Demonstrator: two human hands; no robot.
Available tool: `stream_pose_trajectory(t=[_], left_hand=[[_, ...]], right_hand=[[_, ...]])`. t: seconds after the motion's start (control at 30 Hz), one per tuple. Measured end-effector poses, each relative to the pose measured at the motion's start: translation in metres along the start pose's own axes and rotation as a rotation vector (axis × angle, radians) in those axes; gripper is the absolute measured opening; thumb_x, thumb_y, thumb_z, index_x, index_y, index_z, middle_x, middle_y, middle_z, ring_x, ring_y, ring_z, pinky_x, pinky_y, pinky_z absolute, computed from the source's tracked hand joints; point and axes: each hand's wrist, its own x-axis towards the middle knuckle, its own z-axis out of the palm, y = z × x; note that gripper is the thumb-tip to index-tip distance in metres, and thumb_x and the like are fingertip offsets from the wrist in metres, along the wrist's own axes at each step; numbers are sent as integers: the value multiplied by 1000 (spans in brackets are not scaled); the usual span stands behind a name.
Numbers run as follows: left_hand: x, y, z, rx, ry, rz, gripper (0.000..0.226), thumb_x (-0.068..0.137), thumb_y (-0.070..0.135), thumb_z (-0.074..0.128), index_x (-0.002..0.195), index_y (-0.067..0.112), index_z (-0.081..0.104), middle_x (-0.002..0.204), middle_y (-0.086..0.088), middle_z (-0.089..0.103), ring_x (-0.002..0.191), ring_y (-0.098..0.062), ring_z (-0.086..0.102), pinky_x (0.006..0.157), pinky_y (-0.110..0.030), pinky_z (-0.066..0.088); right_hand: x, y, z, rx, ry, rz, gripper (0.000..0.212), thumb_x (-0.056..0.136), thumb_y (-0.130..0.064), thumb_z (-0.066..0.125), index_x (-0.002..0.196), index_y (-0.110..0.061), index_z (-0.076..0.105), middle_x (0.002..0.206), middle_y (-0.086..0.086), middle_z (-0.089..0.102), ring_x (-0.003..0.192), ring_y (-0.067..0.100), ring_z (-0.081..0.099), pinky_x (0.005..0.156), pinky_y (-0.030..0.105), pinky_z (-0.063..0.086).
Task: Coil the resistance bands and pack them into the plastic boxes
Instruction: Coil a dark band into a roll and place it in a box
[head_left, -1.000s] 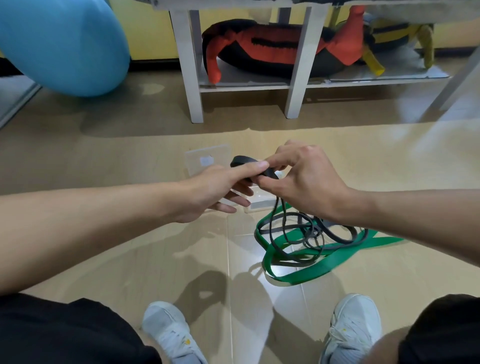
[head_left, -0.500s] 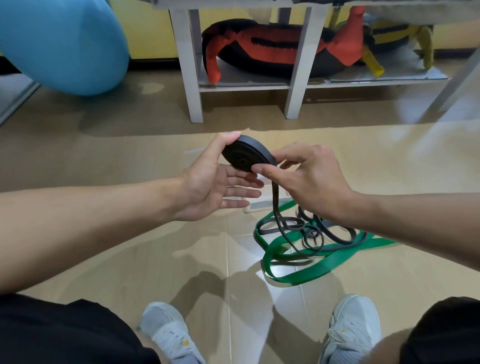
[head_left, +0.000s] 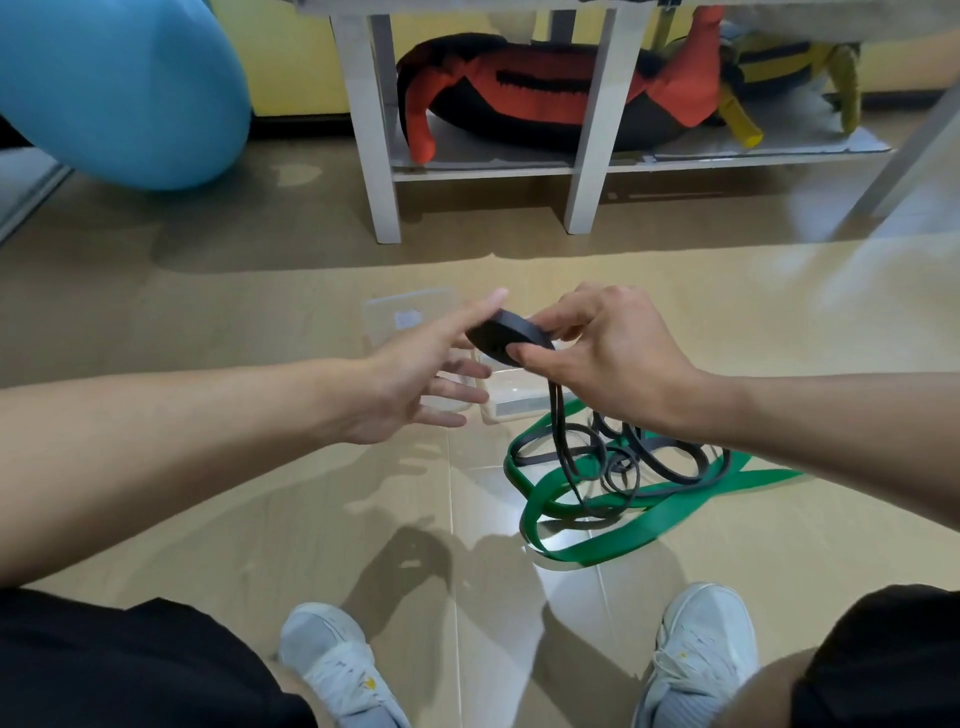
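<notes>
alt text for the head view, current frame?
Seen from above, a person's right hand pinches a partly rolled black resistance band while the open left hand steadies it. Its loose tail hangs onto a green band on the floor, beside clear plastic boxes.

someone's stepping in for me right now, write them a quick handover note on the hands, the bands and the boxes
Right hand: pinches the black band's coil between thumb and fingers.
Left hand: open, straight fingers against the coil's far side.
Black band's loose tail: hangs from the coil and lies looped on the floor over the green band, which is uncoiled.
Plastic boxes: on the floor just beyond the hands, lid lying behind; their contents cannot be seen.
Done: black band partly coiled.
Left: finish that coil, coil the green band, pack both.
</notes>
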Motion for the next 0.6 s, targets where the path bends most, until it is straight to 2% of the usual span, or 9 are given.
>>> stream_pose_trajectory(t=[0.03,0.1,0.17,0.27,0.33,0.4,0.47,0.5,0.6], left_hand=[[-1,-1,3,57,-10,30,66,78,80,58,120,30,70,119,-2,74,104,-19,75,97,-44,58],[-5,-2,6,112,-32,74,49,81,75,61,109,38,75,109,1,78,101,-16,75,97,-40,57],[-5,-3,6,107,6,112,49,82,72,61,106,33,77,98,1,80,95,-15,76,94,-37,57],[-2,-4,6,20,54,128,62,82,72,59,107,19,77,89,-2,80,88,-14,76,86,-34,55],[0,-3,7,-90,56,94,72,84,75,52,111,13,74,92,-6,81,90,-17,76,85,-33,55],[1,-1,6,-180,53,62,79,86,77,46,113,8,74,98,-9,81,98,-20,76,92,-36,55],[1,1,4,-219,9,45,83,86,78,43,112,6,74,103,-10,80,106,-21,74,99,-37,53],[0,1,2,-225,-25,30,85,86,79,41,114,5,73,106,-11,80,108,-21,73,102,-37,52],[-1,-2,-2,-206,-122,-13,93,86,83,35,125,5,68,116,-11,77,114,-23,72,106,-41,50]], right_hand=[[-1,0,1,-26,-4,-16,10,86,-27,77,93,-24,82,69,-24,60,78,-13,58,64,8,42],[-3,-2,4,-77,5,-55,7,85,-29,76,86,-26,82,71,-17,65,79,-1,60,69,22,48],[-3,-2,7,-89,18,-69,7,85,-32,76,86,-28,81,75,-15,66,78,1,58,73,30,51],[-2,-3,7,-62,31,-75,19,87,-39,75,105,-35,79,80,-18,67,82,0,56,72,24,47],[-1,-2,6,-33,42,-44,28,85,-42,77,112,-38,76,84,-22,67,82,-6,57,70,15,45],[-1,2,6,24,52,19,30,83,-45,78,112,-36,76,89,-19,72,81,-11,60,71,13,50],[-1,5,6,86,59,63,26,83,-44,78,107,-35,78,88,-19,74,81,-7,65,75,19,56],[-2,5,6,98,64,59,21,83,-43,78,103,-37,78,84,-22,73,81,-4,65,74,19,56],[-4,3,6,50,75,3,14,84,-39,78,98,-39,79,75,-32,63,84,-3,64,67,7,46]])
